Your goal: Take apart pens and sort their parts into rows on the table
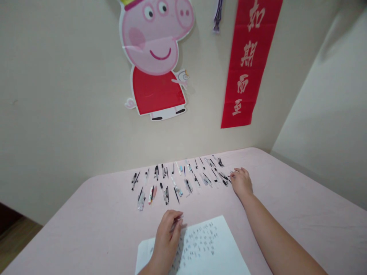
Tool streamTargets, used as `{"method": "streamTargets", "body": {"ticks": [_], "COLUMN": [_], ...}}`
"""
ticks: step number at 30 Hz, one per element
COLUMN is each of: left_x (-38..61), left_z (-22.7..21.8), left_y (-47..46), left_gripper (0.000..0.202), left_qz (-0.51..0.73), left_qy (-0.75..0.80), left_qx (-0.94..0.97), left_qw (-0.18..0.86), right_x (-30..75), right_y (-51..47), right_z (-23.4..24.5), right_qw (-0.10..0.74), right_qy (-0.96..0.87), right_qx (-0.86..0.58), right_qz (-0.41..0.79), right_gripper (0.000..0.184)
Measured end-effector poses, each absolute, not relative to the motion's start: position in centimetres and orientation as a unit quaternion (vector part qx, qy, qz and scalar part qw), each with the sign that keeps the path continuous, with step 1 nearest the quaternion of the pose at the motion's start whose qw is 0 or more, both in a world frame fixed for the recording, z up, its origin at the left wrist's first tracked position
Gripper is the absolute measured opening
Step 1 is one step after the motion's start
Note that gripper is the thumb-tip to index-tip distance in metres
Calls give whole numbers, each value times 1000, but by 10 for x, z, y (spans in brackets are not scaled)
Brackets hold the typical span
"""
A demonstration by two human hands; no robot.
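Note:
Disassembled pens [164, 193] lie in two rows across the pink table, with clear barrels, dark refills and black caps in small groups. At the right end of the nearer row, my right hand [242, 182] reaches down with its fingertips pinched around a thin, dark pen part. A black-and-clear pen group [223, 178] lies just left of those fingertips. Over the upper left of a white sheet of paper [220, 252] with dark writing, my left hand [169, 233] is curled, thumb and fingers together. Whatever is between its fingers is too small to make out.
The pink-covered table [94, 217] runs back to a pale wall. On that wall are a cartoon pig cutout [159, 89] and a red banner [241, 76] with white characters. A purple tassel [217, 19] hangs between them. Another wall stands on the right.

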State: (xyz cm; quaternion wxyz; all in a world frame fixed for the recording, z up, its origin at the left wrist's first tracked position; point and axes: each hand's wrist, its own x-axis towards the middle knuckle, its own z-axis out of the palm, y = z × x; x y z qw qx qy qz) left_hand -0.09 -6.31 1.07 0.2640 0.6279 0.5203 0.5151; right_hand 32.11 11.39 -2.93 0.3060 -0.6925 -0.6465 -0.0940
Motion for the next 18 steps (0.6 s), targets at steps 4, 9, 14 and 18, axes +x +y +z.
{"method": "streamTargets", "body": {"ticks": [4, 9, 14, 18], "left_x": [0, -1, -2, -3], "left_z": [10, 10, 9, 9], "left_y": [-64, -64, -64, -63], "left_gripper": [15, 14, 13, 14], "left_qz": [518, 511, 511, 508], "left_qy": [521, 521, 526, 525], "left_qx": [623, 634, 630, 643], "left_qw": [269, 256, 255, 231], "right_x": [319, 308, 266, 220], "right_y": [111, 103, 87, 62], "right_z": [-23, -6, 15, 35], "right_qw": [317, 396, 437, 398], "right_qy": [-647, -660, -722, -763], "right_qx": [-686, -632, -535, -461], "right_qz": [-103, -97, 33, 216], "right_gripper": [23, 22, 23, 18]}}
